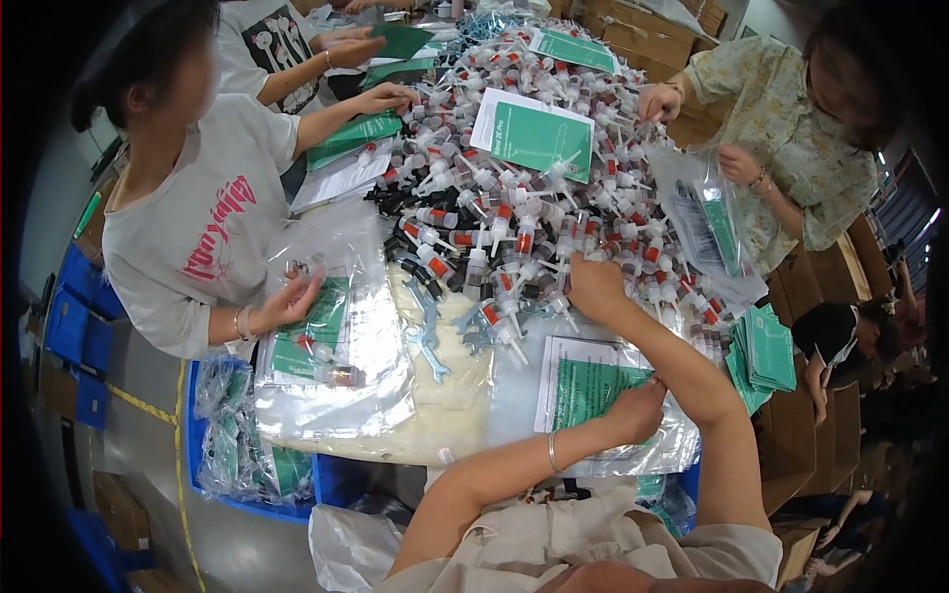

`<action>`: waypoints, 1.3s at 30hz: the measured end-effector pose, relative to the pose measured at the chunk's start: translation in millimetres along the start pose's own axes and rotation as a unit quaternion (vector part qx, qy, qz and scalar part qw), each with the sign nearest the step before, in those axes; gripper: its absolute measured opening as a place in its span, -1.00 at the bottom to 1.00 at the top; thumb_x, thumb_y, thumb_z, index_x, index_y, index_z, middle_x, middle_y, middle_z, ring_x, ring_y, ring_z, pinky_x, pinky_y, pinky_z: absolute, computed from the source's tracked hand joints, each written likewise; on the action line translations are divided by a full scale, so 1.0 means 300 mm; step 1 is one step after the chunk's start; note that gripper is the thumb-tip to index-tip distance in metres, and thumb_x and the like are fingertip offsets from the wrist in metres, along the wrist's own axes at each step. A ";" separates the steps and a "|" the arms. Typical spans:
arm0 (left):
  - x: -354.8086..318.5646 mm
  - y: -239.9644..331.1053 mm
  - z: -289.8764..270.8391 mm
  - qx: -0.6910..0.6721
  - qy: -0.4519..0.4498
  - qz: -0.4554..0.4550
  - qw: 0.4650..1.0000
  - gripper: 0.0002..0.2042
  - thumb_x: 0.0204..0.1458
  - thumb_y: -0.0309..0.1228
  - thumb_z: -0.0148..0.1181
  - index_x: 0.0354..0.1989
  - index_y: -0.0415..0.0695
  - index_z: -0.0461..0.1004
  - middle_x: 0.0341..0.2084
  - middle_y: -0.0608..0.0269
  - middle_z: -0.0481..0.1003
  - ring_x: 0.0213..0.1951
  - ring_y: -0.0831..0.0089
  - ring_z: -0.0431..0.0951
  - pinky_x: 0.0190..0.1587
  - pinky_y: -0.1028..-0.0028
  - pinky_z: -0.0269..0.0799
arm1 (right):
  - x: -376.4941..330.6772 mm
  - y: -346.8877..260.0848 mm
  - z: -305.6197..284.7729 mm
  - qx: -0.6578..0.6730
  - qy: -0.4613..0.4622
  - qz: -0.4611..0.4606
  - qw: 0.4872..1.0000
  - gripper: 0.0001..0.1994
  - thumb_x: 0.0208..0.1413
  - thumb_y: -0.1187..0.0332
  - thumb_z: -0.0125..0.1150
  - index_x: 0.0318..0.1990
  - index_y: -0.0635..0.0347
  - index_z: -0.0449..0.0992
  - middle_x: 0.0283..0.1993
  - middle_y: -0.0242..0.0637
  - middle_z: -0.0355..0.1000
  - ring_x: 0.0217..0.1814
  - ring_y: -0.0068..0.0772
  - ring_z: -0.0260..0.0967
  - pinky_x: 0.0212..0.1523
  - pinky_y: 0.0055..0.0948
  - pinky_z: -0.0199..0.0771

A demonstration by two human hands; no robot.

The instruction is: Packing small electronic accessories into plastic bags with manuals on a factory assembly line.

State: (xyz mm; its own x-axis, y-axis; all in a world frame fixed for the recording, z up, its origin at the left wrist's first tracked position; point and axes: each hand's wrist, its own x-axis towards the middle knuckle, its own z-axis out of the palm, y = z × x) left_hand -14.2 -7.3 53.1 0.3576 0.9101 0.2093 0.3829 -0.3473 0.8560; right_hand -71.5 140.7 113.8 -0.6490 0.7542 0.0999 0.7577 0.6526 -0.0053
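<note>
pump heads (514, 247) under right hand (593, 287)

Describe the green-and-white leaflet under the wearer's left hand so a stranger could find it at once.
Start at the big heap of small pump bottles covering the middle of the table. Come down to the near edge, where the left hand presses on a clear plastic bag. The leaflet lies there: unlike the other green leaflets, it sits nearest the wearer, flat inside that bag.

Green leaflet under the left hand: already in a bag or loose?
In a bag. The leaflet lies under glossy clear plastic that runs past its edges; the left hand presses on top.
</note>
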 end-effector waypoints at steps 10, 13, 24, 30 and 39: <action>-0.004 -0.051 0.026 -0.030 0.050 0.078 0.995 -0.41 -0.10 -0.54 -0.06 0.19 -0.34 -0.02 0.09 -0.35 0.16 -0.03 -0.15 0.36 -0.04 0.15 0.35 | 0.102 0.150 -0.048 0.289 -0.035 0.125 0.948 -0.68 -0.33 0.33 0.34 -0.40 0.33 0.44 -0.43 -0.06 0.48 -0.38 -0.20 0.47 -0.34 -0.31 0.43; -0.010 -0.059 0.017 -0.036 0.060 0.133 0.989 -0.39 -0.08 -0.54 -0.08 0.21 -0.35 -0.06 0.10 -0.39 0.15 0.07 -0.12 0.28 0.02 0.19 0.31 | 0.114 0.221 -0.164 0.393 -0.045 0.139 0.908 -0.67 -0.41 0.36 0.42 -0.44 0.33 0.47 -0.46 -0.23 0.46 -0.46 -0.36 0.40 -0.36 -0.41 0.38; 0.034 -0.023 -0.051 -0.100 0.028 -0.005 0.995 -0.39 -0.11 -0.58 -0.07 0.23 -0.24 0.03 -0.02 -0.23 0.34 -0.31 0.12 0.47 -0.15 0.31 0.38 | -0.305 0.303 -0.489 0.472 0.099 0.171 0.859 -0.70 -0.24 0.41 0.39 -0.33 0.26 0.42 -0.46 -0.40 0.41 -0.45 -0.60 0.32 -0.42 -0.58 0.32; 0.029 0.187 -0.214 -0.172 0.001 -0.113 0.979 -0.37 -0.13 -0.60 -0.11 0.24 -0.32 -0.01 0.01 -0.23 0.30 -0.65 0.34 0.50 -0.44 0.41 0.47 | -0.694 0.325 -0.436 0.524 0.214 0.178 0.805 -0.71 -0.18 0.45 0.36 -0.30 0.25 0.39 -0.44 -0.45 0.39 -0.44 -0.69 0.28 -0.44 -0.60 0.31; 0.077 0.310 -0.152 0.161 0.116 0.117 0.973 -0.34 -0.16 -0.55 -0.04 0.21 -0.42 -0.06 0.16 -0.34 0.07 -0.22 -0.18 0.47 -0.27 0.14 0.46 | -0.819 0.289 -0.271 0.630 -0.043 0.234 0.739 -0.84 -0.13 0.49 0.29 -0.37 0.29 0.45 -0.46 -0.38 0.43 -0.45 -0.61 0.34 -0.50 -0.56 0.33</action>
State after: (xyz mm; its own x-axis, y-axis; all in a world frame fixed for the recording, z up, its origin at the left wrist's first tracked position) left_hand -9.1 -8.2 159.1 0.2786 0.8116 0.5135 0.5741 -0.5693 0.5884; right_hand 159.4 6.0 169.7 -0.3791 0.8852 -0.2695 0.2690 -0.1733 -0.9474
